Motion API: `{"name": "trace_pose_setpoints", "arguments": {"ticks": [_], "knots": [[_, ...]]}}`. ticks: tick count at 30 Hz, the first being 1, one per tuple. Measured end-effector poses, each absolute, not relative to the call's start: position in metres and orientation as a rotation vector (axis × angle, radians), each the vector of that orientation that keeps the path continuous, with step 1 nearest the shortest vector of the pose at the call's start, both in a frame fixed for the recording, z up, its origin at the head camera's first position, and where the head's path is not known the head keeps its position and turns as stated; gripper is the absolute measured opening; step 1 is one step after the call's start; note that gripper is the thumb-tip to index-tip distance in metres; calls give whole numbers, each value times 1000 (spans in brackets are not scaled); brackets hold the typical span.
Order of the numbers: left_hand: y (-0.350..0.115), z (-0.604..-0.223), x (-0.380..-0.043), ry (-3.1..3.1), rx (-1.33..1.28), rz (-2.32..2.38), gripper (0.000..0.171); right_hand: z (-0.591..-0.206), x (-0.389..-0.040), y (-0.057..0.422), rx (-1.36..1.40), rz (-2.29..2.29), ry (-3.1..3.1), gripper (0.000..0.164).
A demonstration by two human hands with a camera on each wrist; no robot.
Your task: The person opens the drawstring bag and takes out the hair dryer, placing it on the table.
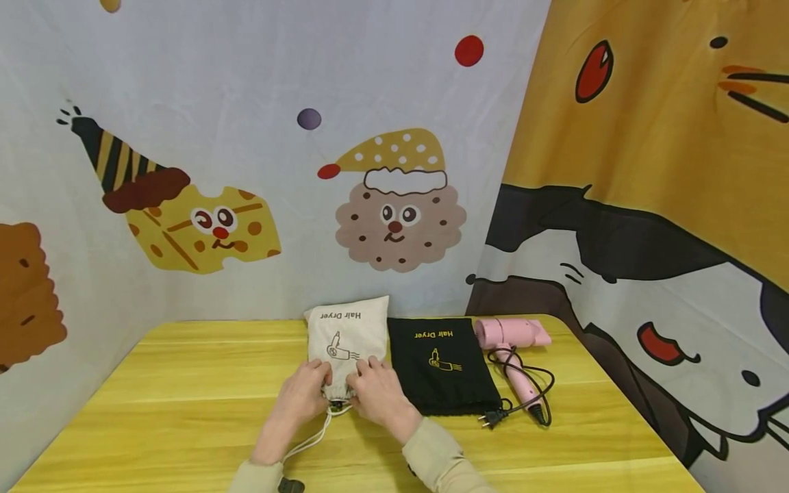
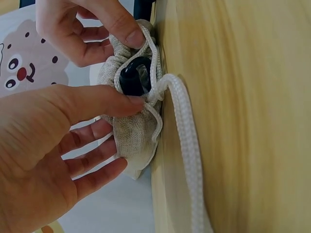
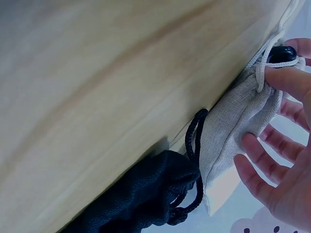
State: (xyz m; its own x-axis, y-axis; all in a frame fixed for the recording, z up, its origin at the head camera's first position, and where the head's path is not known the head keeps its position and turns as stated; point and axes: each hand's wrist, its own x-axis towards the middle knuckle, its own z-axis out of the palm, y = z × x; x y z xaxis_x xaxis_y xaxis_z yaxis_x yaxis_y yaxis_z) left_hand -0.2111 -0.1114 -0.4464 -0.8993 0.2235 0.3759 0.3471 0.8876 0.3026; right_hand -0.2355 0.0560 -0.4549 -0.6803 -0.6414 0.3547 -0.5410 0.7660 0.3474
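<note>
A beige drawstring bag (image 1: 351, 322), printed "Hair Dryer" above a dryer drawing, lies on the table with its gathered mouth towards me. My left hand (image 1: 307, 385) pinches the left side of that mouth, thumb on the rim and fingers along the cloth. On the other side, my right hand (image 1: 379, 392) holds the rim the same way. Between the thumbs, a glossy black rounded piece (image 2: 132, 77) shows in the opening; the rest of it is hidden. White drawstrings (image 2: 182, 111) loop around the mouth and trail over the table towards me.
Right of the beige bag lies a flat black drawstring bag (image 1: 437, 387) with yellow print. Beyond it rests a pink hair dryer (image 1: 510, 333), its black cord (image 1: 552, 383) looped round the handle and its plug (image 1: 493, 417) near the black bag. A printed curtain (image 1: 296, 274) hangs behind the table (image 1: 203, 383).
</note>
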Motion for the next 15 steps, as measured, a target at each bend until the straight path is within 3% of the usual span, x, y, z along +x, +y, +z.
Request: {"name": "trace_pose_setpoints", "arguments": {"ticks": [15], "knots": [[-113,-448,-213,-2727,-398,-581,33,-455,-236,57,889,-265,-2498,19]]}}
